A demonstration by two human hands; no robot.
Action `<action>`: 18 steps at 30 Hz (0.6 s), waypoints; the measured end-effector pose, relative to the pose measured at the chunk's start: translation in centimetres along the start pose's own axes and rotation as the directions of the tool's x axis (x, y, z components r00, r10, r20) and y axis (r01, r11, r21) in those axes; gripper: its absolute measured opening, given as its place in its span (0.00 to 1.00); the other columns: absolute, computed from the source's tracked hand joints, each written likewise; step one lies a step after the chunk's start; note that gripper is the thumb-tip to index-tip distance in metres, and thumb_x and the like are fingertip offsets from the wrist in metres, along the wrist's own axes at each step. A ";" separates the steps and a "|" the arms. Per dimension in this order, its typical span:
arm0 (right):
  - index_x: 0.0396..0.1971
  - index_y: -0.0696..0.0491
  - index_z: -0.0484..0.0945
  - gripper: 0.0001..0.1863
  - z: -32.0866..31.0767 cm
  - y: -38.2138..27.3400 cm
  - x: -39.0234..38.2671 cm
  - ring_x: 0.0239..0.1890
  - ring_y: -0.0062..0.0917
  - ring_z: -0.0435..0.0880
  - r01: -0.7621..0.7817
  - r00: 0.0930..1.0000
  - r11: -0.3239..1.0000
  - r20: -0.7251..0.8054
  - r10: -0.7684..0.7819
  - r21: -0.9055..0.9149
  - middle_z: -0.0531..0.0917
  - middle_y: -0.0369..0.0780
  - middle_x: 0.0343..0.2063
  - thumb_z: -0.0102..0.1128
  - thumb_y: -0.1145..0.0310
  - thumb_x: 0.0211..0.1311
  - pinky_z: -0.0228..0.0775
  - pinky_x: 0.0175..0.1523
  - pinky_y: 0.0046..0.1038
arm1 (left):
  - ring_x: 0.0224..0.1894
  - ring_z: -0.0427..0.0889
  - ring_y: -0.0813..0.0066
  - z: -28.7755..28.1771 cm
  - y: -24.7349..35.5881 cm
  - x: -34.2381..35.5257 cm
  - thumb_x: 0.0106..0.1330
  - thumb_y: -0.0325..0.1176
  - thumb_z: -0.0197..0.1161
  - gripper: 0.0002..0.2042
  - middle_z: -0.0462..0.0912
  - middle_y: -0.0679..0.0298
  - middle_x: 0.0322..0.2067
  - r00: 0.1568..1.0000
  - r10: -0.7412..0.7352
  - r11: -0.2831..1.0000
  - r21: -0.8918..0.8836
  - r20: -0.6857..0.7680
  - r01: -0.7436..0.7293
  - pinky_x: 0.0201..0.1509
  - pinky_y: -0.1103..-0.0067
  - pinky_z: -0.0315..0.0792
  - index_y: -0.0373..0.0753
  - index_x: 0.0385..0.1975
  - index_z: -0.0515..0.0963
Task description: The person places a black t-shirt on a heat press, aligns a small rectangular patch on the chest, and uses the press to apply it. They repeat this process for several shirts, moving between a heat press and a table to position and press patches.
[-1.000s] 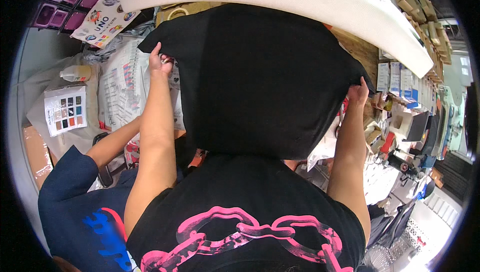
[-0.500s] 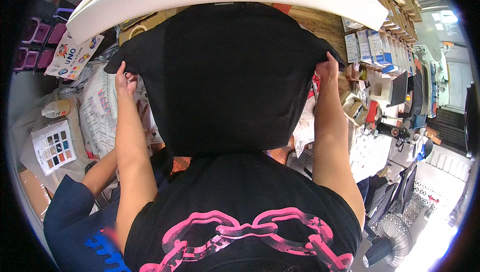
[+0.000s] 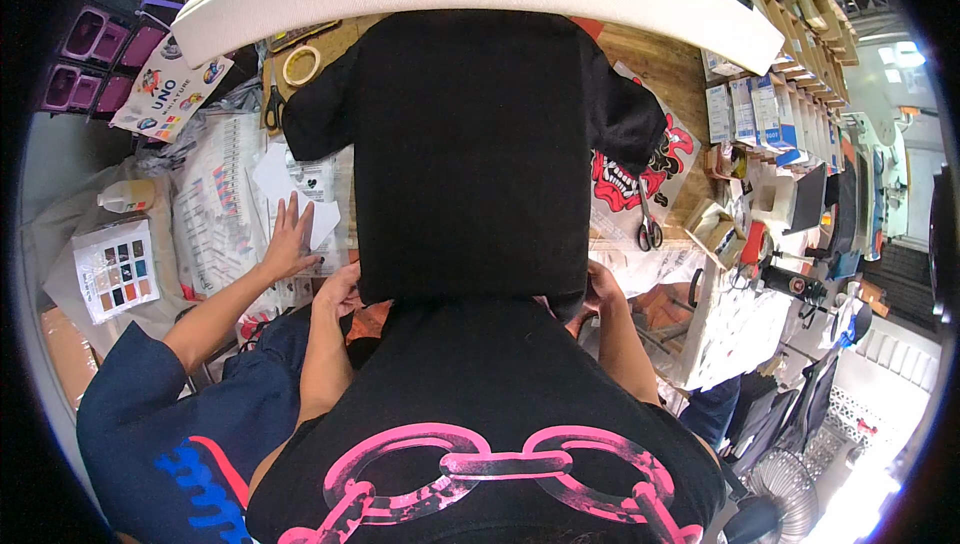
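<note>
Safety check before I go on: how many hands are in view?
3: the left hand and right hand at the black T-shirt's lower corners, and a co-worker's hand by the white paper, further left. More may be hidden.

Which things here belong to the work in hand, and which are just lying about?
In the work:
black T-shirt, spread out
left hand and right hand, at its lower corners

Apparently lying about:
tape roll
black-handled scissors, right side
colour-sample card
bottle

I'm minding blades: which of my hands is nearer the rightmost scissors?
Right. Your right hand sits below-left of the scissors; your left hand, across the black T-shirt.
</note>
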State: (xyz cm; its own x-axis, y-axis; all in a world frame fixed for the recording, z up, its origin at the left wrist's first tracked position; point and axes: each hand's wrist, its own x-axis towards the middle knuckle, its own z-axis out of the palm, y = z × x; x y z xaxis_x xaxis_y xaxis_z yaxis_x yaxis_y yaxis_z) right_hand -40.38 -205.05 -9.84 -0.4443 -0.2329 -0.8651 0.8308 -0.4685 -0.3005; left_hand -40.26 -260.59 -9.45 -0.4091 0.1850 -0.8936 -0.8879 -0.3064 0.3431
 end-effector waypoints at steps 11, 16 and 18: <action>0.34 0.56 0.83 0.11 6.8 -8.0 -2.1 0.31 0.24 0.86 0.085 0.415 0.095 -0.051 -0.908 -0.992 0.86 0.41 0.27 0.64 0.63 0.63 0.76 0.38 0.29 | 0.32 0.74 0.80 0.9 5.6 1.6 0.75 0.46 0.53 0.20 0.77 0.67 0.34 0.406 0.902 0.409 0.598 -0.148 -0.689 0.35 0.81 0.69 0.38 0.56 0.76; 0.42 0.60 0.81 0.11 23.4 -7.8 -6.7 0.37 0.22 0.84 0.609 0.787 0.508 0.381 -0.485 -0.610 0.86 0.39 0.34 0.56 0.69 0.70 0.77 0.44 0.28 | 0.33 0.81 0.62 23.4 11.5 -8.6 0.73 0.44 0.54 0.26 0.77 0.56 0.39 0.431 0.753 -0.006 0.661 0.497 -0.750 0.39 0.69 0.76 0.41 0.67 0.63; 0.41 0.60 0.81 0.11 26.2 -6.3 -6.7 0.37 0.21 0.83 0.552 0.800 0.700 0.524 -0.292 -0.453 0.84 0.38 0.34 0.55 0.68 0.71 0.75 0.45 0.25 | 0.35 0.83 0.60 25.8 11.0 -8.9 0.71 0.44 0.57 0.29 0.78 0.55 0.39 0.279 0.746 -0.239 0.635 0.604 -0.735 0.39 0.69 0.77 0.42 0.69 0.61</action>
State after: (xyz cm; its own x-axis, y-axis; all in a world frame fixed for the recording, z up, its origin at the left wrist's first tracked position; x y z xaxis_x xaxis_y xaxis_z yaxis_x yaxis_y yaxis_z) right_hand -51.44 -222.89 8.37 -0.7738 -0.4963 -0.3937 0.4880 -0.0707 -0.8700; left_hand -51.85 -241.48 9.75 -0.9041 0.3869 0.1814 0.3791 0.5303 0.7583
